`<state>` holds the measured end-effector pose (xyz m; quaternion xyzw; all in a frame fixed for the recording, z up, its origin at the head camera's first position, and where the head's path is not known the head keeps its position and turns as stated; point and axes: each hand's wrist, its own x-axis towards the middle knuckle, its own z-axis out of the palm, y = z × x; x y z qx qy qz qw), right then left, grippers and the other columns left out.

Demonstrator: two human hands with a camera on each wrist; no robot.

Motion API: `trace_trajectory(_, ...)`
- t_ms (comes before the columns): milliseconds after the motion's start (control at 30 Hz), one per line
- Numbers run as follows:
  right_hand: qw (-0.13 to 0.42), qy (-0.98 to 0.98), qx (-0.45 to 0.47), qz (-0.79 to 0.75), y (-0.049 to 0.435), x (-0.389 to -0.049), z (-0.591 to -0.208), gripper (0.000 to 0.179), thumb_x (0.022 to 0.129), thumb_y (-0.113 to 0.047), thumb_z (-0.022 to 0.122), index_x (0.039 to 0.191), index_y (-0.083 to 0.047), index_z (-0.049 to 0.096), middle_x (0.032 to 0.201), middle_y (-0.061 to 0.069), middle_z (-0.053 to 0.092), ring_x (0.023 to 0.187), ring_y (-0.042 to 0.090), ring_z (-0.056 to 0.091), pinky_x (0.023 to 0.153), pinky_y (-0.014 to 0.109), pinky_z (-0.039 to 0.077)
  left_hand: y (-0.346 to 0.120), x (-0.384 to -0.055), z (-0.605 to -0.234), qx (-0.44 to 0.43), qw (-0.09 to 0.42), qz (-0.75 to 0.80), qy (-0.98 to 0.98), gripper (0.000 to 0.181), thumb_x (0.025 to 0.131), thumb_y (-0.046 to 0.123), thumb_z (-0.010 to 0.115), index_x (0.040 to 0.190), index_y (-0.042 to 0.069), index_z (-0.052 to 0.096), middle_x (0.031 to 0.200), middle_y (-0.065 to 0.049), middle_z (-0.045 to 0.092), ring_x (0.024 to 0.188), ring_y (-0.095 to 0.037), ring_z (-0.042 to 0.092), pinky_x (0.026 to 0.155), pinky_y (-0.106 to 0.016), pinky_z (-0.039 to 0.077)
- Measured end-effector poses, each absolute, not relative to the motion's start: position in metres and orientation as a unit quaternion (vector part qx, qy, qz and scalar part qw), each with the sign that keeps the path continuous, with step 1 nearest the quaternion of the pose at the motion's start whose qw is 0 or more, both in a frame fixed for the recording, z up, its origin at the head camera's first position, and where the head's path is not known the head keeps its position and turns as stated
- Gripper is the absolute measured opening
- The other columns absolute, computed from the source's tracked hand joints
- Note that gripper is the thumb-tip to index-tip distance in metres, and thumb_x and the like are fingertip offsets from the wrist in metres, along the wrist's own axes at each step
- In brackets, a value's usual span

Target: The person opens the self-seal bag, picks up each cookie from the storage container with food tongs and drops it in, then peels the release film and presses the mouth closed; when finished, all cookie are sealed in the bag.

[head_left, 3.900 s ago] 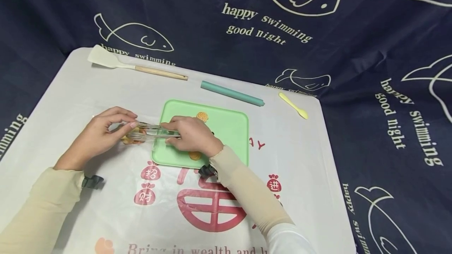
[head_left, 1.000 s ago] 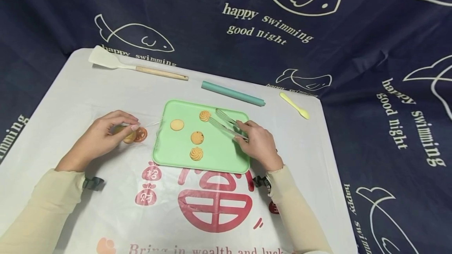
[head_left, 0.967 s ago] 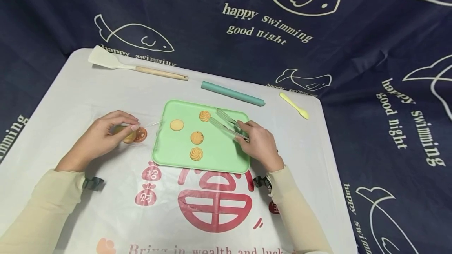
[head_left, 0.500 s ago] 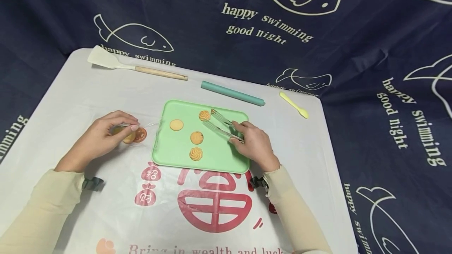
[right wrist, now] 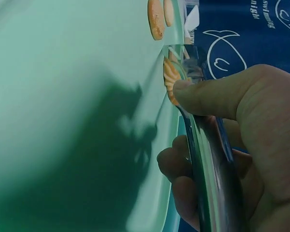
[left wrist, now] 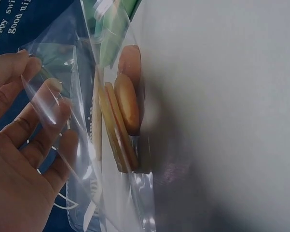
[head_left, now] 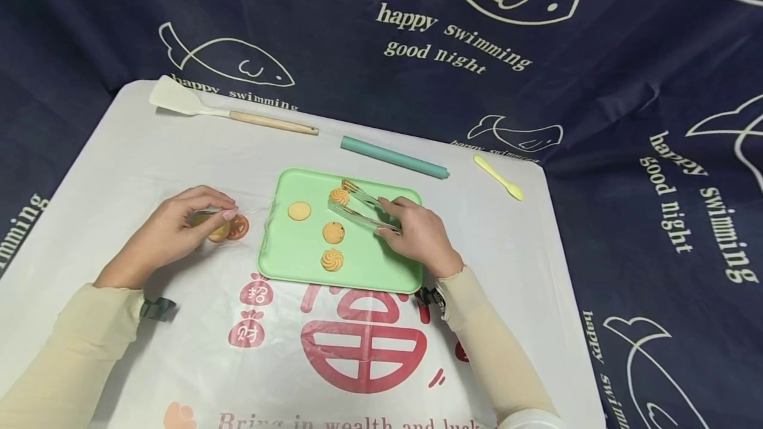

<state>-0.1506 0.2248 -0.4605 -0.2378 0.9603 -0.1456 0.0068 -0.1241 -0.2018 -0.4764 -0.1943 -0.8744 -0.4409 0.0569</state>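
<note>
My right hand (head_left: 422, 234) grips metal tongs (head_left: 371, 218) over the green tray (head_left: 381, 273). The tongs' two tips stand on either side of a swirled cookie (head_left: 339, 196) near the tray's far edge. A plain round cookie (head_left: 299, 210), a speckled cookie (head_left: 333, 232) and a second swirled cookie (head_left: 332, 259) lie on the tray. Left of it, my left hand (head_left: 173, 234) pinches the mouth of a clear plastic bag (left wrist: 79, 159). In the left wrist view, several cookies (left wrist: 127, 104) show inside the bag; a pretzel-shaped one (head_left: 238, 226) shows in the head view.
Along the table's far edge lie a white spatula (head_left: 179, 98) with a wooden handle, a teal rod (head_left: 393, 157) and a yellow spoon (head_left: 499, 178). A dark blue printed cloth (head_left: 334, 38) hangs behind the white table cover (head_left: 197, 376).
Earlier the tongs reached into the bag. They went back over the tray, and in the last second my right hand has moved them left, around the far swirled cookie. My left hand stays put.
</note>
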Motion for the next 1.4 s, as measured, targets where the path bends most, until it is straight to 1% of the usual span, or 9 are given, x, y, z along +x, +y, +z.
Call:
trace_trajectory(100, 0.007, 0.958, -0.247, -0.147, 0.2235, -0.1525, -0.4603, 0.056, 0.091, -0.032, 0.078, 0.141, -0.013, 0.061, 0.118, 0.004, 0.067, 0.070, 0.015, 0.057, 0.060, 0.039, 0.052, -0.2017, -0.1250, -0.4752, -0.198, 0.059, -0.441, -0.873, 0.007, 0.095, 0.006, 0.073, 0.101, 0.009, 0.076, 0.109, 0.004, 0.068, 0.108, -0.007, 0.057, 0.097, -0.011, 0.036)
trace_trajectory(200, 0.003, 0.956, -0.253, -0.146, 0.2227, -0.1531, -0.4609, 0.054, 0.092, -0.030, 0.077, 0.140, -0.013, 0.062, 0.117, 0.003, 0.067, 0.068, 0.014, 0.056, 0.059, 0.038, 0.051, -0.2018, -0.1263, -0.4748, -0.202, 0.060, -0.443, -0.872, 0.007, 0.094, 0.005, 0.073, 0.101, 0.007, 0.076, 0.109, 0.005, 0.068, 0.109, -0.004, 0.056, 0.097, -0.011, 0.036)
trace_trajectory(400, -0.003, 0.955, -0.258, -0.147, 0.2240, -0.1508, -0.4624, 0.051, 0.092, -0.028, 0.077, 0.139, -0.013, 0.064, 0.114, 0.002, 0.067, 0.062, 0.011, 0.051, 0.055, 0.034, 0.047, -0.2025, -0.1273, -0.4747, -0.199, 0.062, -0.441, -0.873, 0.006, 0.095, 0.009, 0.073, 0.101, 0.009, 0.076, 0.109, 0.007, 0.067, 0.109, -0.002, 0.055, 0.097, -0.011, 0.035)
trace_trajectory(767, -0.002, 0.952, -0.251, -0.173, 0.2258, -0.1466, -0.4619, 0.051, 0.093, -0.028, 0.076, 0.140, -0.014, 0.063, 0.113, 0.001, 0.067, 0.064, 0.011, 0.051, 0.056, 0.034, 0.046, -0.2041, -0.1270, -0.4746, -0.195, 0.064, -0.439, -0.875, 0.006, 0.095, 0.009, 0.074, 0.101, 0.008, 0.076, 0.110, 0.006, 0.067, 0.109, -0.001, 0.054, 0.097, -0.010, 0.035)
trace_trajectory(967, 0.005, 0.956, -0.241, -0.168, 0.2256, -0.1456, -0.4609, 0.053, 0.092, -0.028, 0.077, 0.141, -0.013, 0.062, 0.112, 0.002, 0.067, 0.062, 0.012, 0.050, 0.053, 0.034, 0.044, -0.2041, -0.1265, -0.4755, -0.196, 0.065, -0.441, -0.874, 0.006, 0.095, 0.009, 0.074, 0.101, 0.008, 0.076, 0.110, 0.005, 0.067, 0.109, -0.002, 0.055, 0.097, -0.011, 0.035)
trace_trajectory(1133, 0.010, 0.958, -0.239, -0.158, 0.2254, -0.1450, -0.4627, 0.055, 0.091, -0.028, 0.078, 0.141, -0.014, 0.061, 0.113, 0.002, 0.066, 0.065, 0.010, 0.053, 0.054, 0.034, 0.047, -0.2047, -0.1246, -0.4760, -0.188, 0.062, -0.436, -0.878, 0.007, 0.095, 0.011, 0.074, 0.101, 0.008, 0.076, 0.111, 0.005, 0.067, 0.109, -0.003, 0.055, 0.097, -0.010, 0.034)
trace_trajectory(1300, -0.001, 0.956, -0.250, -0.154, 0.2263, -0.1448, -0.4657, 0.052, 0.092, -0.027, 0.078, 0.139, -0.013, 0.063, 0.114, 0.003, 0.068, 0.067, 0.013, 0.056, 0.058, 0.037, 0.051, -0.2046, -0.1245, -0.4768, -0.192, 0.062, -0.440, -0.875, 0.007, 0.095, 0.009, 0.074, 0.101, 0.007, 0.076, 0.110, 0.006, 0.067, 0.109, -0.002, 0.055, 0.097, -0.010, 0.035)
trace_trajectory(1400, -0.002, 0.955, -0.252, -0.156, 0.2273, -0.1438, -0.4663, 0.050, 0.093, -0.027, 0.076, 0.139, -0.013, 0.063, 0.114, 0.004, 0.068, 0.068, 0.014, 0.056, 0.058, 0.037, 0.051, -0.2045, -0.1241, -0.4762, -0.192, 0.061, -0.441, -0.874, 0.007, 0.095, 0.009, 0.074, 0.101, 0.008, 0.076, 0.110, 0.006, 0.067, 0.109, -0.001, 0.054, 0.097, -0.010, 0.035)
